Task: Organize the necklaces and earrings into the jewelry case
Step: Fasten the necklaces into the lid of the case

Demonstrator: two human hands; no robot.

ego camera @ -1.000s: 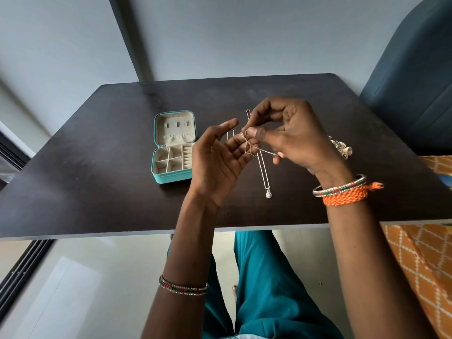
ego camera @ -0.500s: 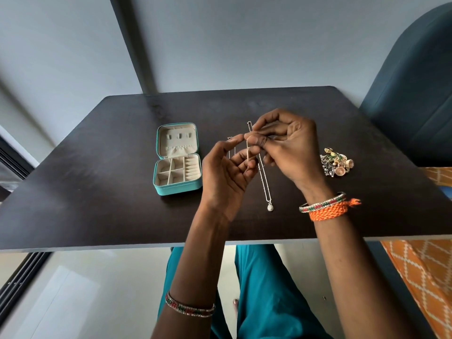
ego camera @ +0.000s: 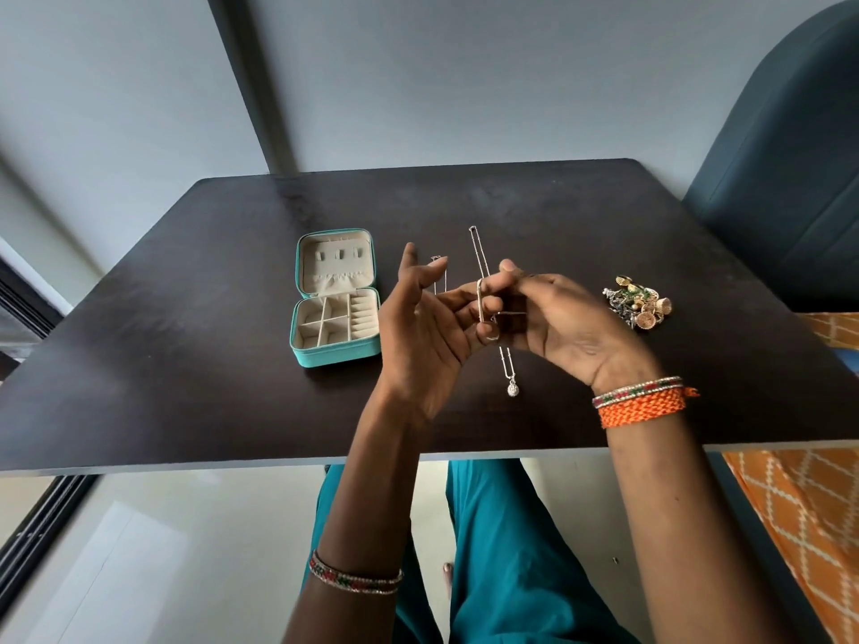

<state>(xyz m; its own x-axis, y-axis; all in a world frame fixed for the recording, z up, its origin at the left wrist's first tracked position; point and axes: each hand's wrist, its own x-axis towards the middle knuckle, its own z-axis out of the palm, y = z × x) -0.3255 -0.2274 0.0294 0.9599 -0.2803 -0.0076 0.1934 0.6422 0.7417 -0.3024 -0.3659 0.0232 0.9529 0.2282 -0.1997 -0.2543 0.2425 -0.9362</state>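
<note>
On the dark table point(ego camera: 186, 364) stands an open teal case point(ego camera: 332, 299) with cream compartments. Above the table, the left hand point(ego camera: 423, 327) and right hand point(ego camera: 558, 323) both pinch a thin silver necklace point(ego camera: 506, 360), its small round pendant point(ego camera: 512, 390) dangling. Earrings point(ego camera: 639, 304) lie heaped at right.

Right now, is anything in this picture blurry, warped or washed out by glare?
Head view: wide-angle lens splays the table edges outward; right hand slightly motion-blurred; case and earrings fairly sharp; soft sheen on the far tabletop, no harsh glare.
</note>
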